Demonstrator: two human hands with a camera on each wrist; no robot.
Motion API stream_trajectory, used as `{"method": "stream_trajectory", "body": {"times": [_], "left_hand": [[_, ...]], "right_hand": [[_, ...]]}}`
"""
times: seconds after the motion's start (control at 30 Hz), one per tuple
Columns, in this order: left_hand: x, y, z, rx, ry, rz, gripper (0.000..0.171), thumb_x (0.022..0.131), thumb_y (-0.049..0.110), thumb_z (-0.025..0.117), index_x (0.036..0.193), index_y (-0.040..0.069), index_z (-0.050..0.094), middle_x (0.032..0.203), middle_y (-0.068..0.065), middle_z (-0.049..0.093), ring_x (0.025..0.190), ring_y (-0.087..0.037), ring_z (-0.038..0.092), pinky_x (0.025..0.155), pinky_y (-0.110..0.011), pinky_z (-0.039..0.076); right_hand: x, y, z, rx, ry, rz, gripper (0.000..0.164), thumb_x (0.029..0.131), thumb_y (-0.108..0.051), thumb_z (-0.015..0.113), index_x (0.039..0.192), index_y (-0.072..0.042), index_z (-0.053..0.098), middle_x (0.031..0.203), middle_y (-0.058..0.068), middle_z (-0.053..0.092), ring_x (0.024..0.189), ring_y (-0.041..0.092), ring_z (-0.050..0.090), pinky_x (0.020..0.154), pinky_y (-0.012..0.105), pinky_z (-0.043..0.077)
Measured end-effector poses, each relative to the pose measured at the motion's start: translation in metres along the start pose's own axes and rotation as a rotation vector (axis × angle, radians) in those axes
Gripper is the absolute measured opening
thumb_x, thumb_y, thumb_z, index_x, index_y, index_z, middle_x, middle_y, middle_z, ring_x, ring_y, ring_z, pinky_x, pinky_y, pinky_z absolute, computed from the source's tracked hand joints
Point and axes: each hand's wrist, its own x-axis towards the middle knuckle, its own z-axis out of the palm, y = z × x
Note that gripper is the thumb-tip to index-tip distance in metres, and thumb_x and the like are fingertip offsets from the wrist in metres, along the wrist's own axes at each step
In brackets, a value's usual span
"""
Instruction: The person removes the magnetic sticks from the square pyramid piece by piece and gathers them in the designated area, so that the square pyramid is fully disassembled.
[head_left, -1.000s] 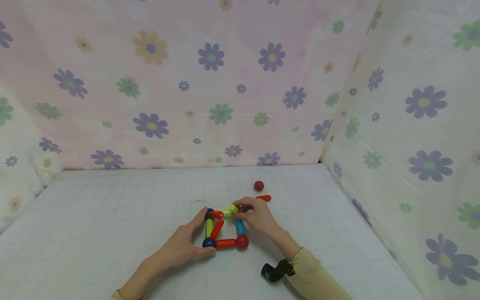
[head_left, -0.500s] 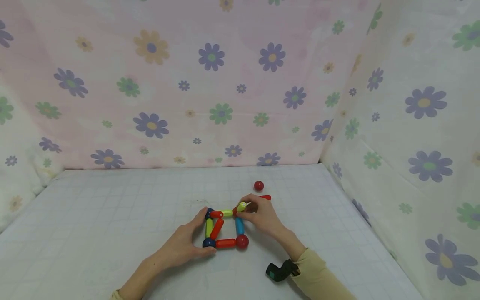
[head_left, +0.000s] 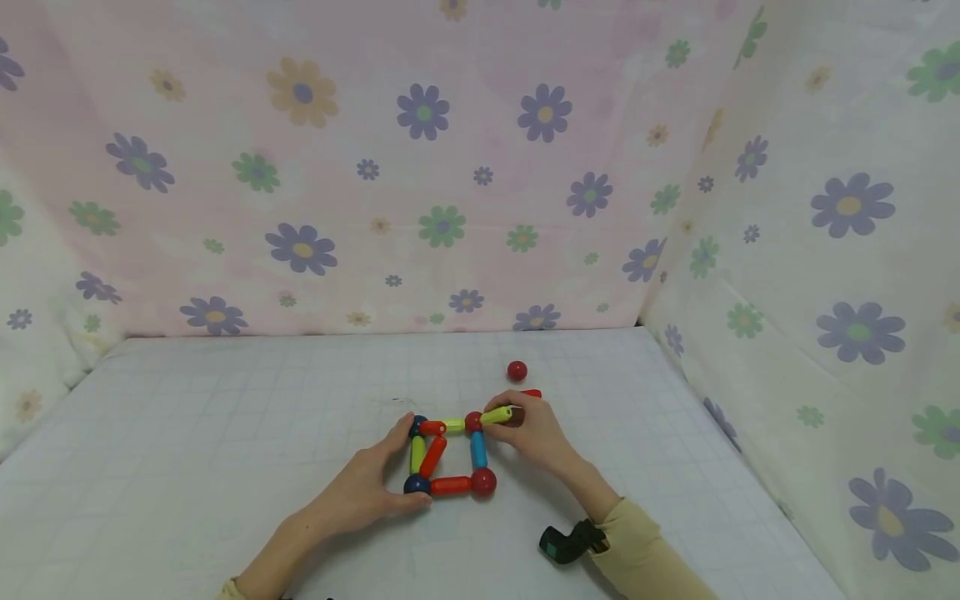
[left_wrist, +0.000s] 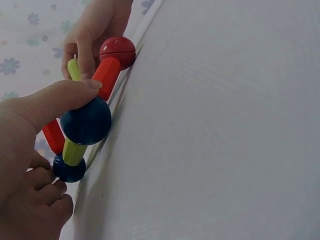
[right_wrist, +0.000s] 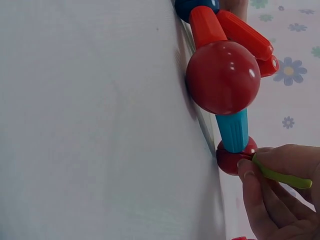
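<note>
A four-sided frame of magnetic building sticks and balls lies on the table. It has two dark blue balls on its left, the near one and the far one, and two red balls on its right. My left hand holds the left side, thumb on the near blue ball and fingers at the far one. Two red sticks rise from the blue balls. My right hand pinches a yellow-green stick against the far red ball. A blue stick joins both red balls.
Behind my right hand lie a loose red ball and a red stick, partly hidden by the hand. A black device is at the right sleeve. Flowered cloth stands behind the white table.
The yellow-green stick at the far red ball has swung from pointing left to pointing right. My right hand has shifted slightly right, uncovering that ball. The left hand stays put.
</note>
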Motion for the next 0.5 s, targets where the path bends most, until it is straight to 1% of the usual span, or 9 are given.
{"method": "stream_trajectory", "body": {"times": [0.27, 0.5], "left_hand": [[-0.0008, 0.0006, -0.0002, 0.003, -0.003, 0.001, 0.111, 0.074, 0.045, 0.086, 0.161, 0.020, 0.022, 0.165, -0.004, 0.027, 0.151, -0.031, 0.027, 0.117, -0.058, 0.031], [-0.0011, 0.0009, 0.0001, 0.009, 0.003, -0.001, 0.110, 0.074, 0.045, 0.087, 0.160, 0.021, 0.023, 0.165, -0.004, 0.028, 0.151, -0.031, 0.028, 0.116, -0.058, 0.032]], "right_hand": [[-0.0013, 0.0053, -0.0010, 0.018, 0.037, 0.029, 0.020, 0.085, -0.012, 0.080, 0.103, -0.012, 0.072, 0.100, 0.002, 0.070, 0.088, 0.016, 0.061, 0.079, 0.018, 0.055], [-0.0016, 0.0071, 0.0002, 0.021, 0.070, 0.094, 0.021, 0.083, -0.008, 0.081, 0.101, -0.013, 0.073, 0.100, 0.000, 0.070, 0.089, 0.016, 0.060, 0.078, 0.019, 0.054]]}}
